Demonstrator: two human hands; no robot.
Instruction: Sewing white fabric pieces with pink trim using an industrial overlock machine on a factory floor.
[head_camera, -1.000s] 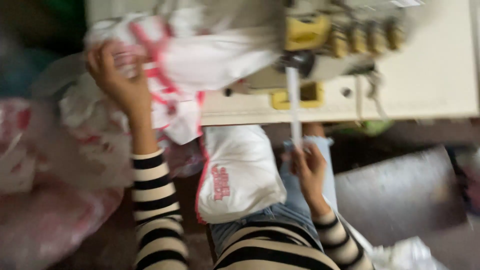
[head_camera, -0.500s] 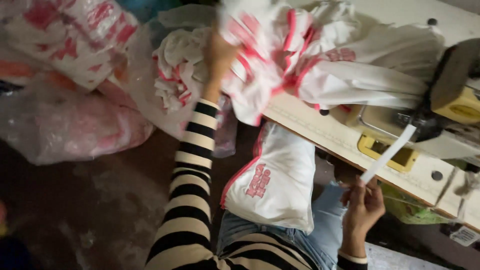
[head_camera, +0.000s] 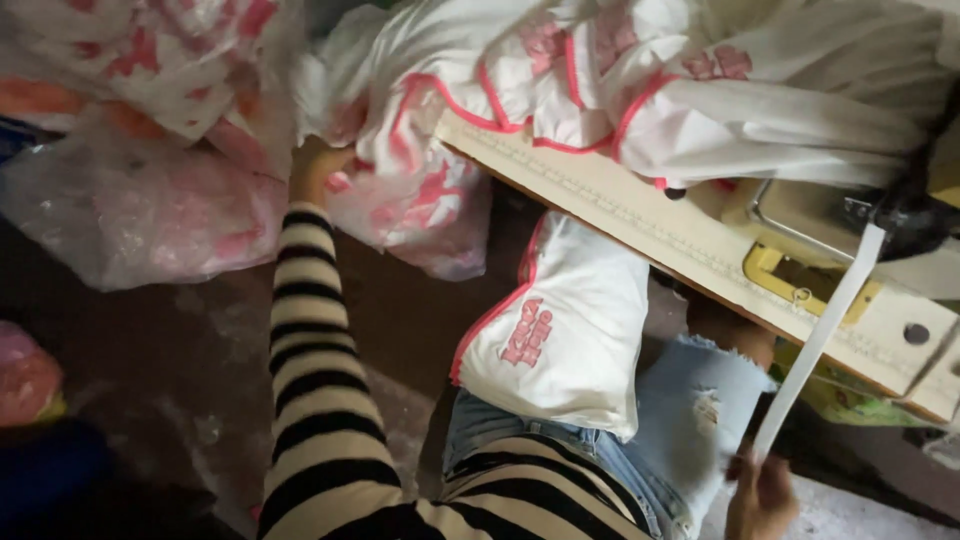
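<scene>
1. Right hand (head_camera: 762, 497) at bottom edge, fingers pinched on the low end of a white strap (head_camera: 815, 345).
2. Strap's long axis runs diagonally: from the hand up and to the right, to the dark part of the sewing machine (head_camera: 905, 215); taut, flat, narrow.
3. Left hand (head_camera: 318, 170) stretched up-left, striped sleeve (head_camera: 310, 340) along the arm; fingers buried in the white-and-pink fabric pile (head_camera: 560, 70), grip cannot be told.
4. Pile lies over the far end of the cream table (head_camera: 640, 215) and hangs off its edge.
5. White garment piece (head_camera: 565, 330) with pink piping and a pink printed patch rests on the lap, over blue jeans (head_camera: 690, 410), below the table edge.
6. Clear plastic bags (head_camera: 140, 200) of pink-white cloth sit on the floor at left, just beside the left hand.
7. Yellow plate (head_camera: 775, 270) on the table near the strap.
</scene>
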